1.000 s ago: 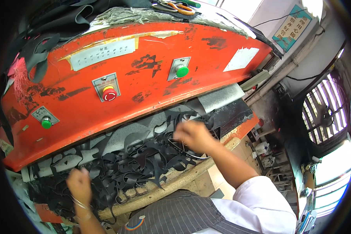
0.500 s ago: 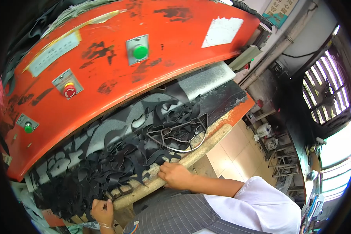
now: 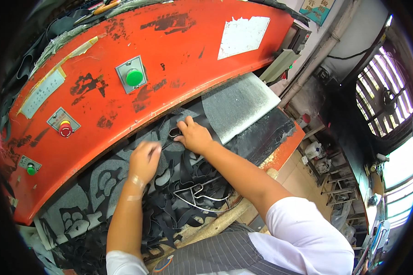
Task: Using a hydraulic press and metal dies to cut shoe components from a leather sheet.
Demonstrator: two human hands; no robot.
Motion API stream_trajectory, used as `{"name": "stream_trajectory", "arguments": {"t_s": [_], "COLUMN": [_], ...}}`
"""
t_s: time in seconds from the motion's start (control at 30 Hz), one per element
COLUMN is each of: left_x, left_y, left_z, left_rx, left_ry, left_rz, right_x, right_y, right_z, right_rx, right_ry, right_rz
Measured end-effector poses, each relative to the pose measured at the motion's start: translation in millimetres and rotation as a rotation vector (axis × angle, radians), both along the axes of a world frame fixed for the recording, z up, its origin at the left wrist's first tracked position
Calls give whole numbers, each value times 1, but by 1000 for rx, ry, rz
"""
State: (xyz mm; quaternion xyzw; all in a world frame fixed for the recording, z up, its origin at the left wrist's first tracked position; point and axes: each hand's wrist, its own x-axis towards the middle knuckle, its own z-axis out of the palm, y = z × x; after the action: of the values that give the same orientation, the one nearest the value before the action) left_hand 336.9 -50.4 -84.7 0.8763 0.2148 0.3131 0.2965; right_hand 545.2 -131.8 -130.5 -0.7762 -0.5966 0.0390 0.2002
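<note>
Red machine (image 3: pixel 188 55), hands (image 3: pixel 144 161) (image 3: pixel 195 136) outstretched, close together

Workshop, lit by daylight from the right.
Pale walls (image 3: pixel 366 31) are crossed by a pipe (image 3: pixel 326 48) and hung with a sign (image 3: pixel 316 10). A slatted window (image 3: pixel 375 75) is partly covered by a fan (image 3: pixel 389 100); a brighter window (image 3: pixel 403 167) is seen below. The tiled floor (image 3: pixel 302 182) is bordered by a dark table (image 3: pixel 351 158).

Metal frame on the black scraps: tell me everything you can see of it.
The metal frame is an open, silvery outline of thin strips, with a pointed left end, a curved lower side and bracing inside. It lies on the black scraps, which show through it; its exact tilt is unclear. Neither the left hand nor the right hand touches it.
</note>
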Motion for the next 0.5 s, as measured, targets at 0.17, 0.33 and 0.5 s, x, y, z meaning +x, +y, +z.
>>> {"name": "stream_trajectory", "arguments": {"t_s": [0.17, 0.33, 0.5], "left_x": [78, 124, 122], "left_y": [56, 47, 55], "left_z": [-47, -29, -38], "left_rx": [-3, -143, -220], "left_ry": [26, 667, 511], "left_rz": [251, 366, 494], "right_x": [53, 95, 55], "right_y": [27, -14, -33], "right_z": [-3, -13, 7], "right_rx": [125, 194, 230], "right_ry": [832, 877, 348], "right_rz": [-224, -387, -242]}}
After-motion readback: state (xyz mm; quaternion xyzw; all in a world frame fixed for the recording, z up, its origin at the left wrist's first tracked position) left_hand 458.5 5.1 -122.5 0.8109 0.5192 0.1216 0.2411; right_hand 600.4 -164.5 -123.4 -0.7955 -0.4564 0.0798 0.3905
